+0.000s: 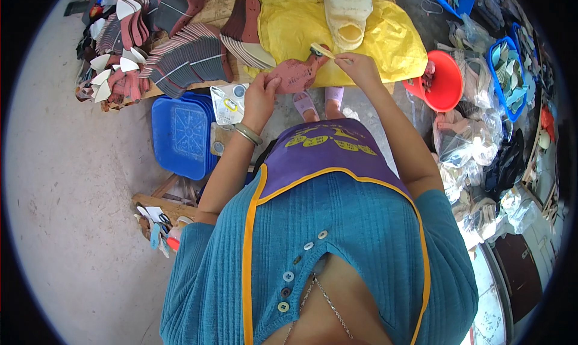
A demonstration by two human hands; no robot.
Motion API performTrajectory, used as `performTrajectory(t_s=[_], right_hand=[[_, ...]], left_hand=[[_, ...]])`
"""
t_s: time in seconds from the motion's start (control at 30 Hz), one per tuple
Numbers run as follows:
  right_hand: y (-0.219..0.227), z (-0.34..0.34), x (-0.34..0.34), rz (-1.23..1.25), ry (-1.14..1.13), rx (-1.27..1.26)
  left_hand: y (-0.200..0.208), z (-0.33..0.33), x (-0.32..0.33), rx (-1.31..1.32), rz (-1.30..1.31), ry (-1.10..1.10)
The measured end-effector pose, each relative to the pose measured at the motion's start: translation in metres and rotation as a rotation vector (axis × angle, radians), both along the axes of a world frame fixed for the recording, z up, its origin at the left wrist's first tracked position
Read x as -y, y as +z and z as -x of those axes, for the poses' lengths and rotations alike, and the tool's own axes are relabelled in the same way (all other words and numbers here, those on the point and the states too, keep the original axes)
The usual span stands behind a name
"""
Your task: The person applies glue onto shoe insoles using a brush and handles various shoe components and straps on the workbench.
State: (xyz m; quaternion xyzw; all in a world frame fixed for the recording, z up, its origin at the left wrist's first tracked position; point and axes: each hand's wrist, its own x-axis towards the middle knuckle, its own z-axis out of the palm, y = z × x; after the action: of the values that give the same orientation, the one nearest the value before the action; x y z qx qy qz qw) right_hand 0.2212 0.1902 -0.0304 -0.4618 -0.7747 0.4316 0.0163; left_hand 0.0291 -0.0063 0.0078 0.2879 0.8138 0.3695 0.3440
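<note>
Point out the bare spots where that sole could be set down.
Bare yellow sheet lies between the fanned sole stacks and the white jug. Open floor spreads left of the blue trays. Right of the red funnel, bags crowd everything.

The person wears a ribbed teal buttoned top (337, 248), a purple apron (325, 155) with orange trim, a neck chain (328, 303), a wrist bangle (248, 133) and lilac sandals (319, 101).

Left hand (261, 96) grips reddish-brown insole (295, 75) w/ right hand (359, 66) brushing (323, 50) its tip, over yellow-sheeted bench (397, 44).
</note>
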Motion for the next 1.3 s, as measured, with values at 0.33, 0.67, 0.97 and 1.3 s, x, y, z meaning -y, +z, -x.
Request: performTrajectory(t_s=[0.33, 0.67, 0.97, 1.3], right_hand=[[-0.033, -0.055, 0.036, 0.118, -0.260, -0.105], [0.047, -0.083, 0.025, 0.816, -0.621, -0.489], [0.058, -0.083, 0.026, 0.737, -0.639, -0.561], [0.060, -0.109, 0.031, 0.680, -0.688, -0.617]], left_hand=[[-0.015, -0.003, 0.007, 0.394, -0.043, 0.239], [0.174, 0.055, -0.035, -0.626, -0.384, -0.084], [0.197, 0.124, -0.234, -1.197, -0.460, -0.293], [0.122, 0.127, -0.319, -0.953, -0.237, -0.424]])
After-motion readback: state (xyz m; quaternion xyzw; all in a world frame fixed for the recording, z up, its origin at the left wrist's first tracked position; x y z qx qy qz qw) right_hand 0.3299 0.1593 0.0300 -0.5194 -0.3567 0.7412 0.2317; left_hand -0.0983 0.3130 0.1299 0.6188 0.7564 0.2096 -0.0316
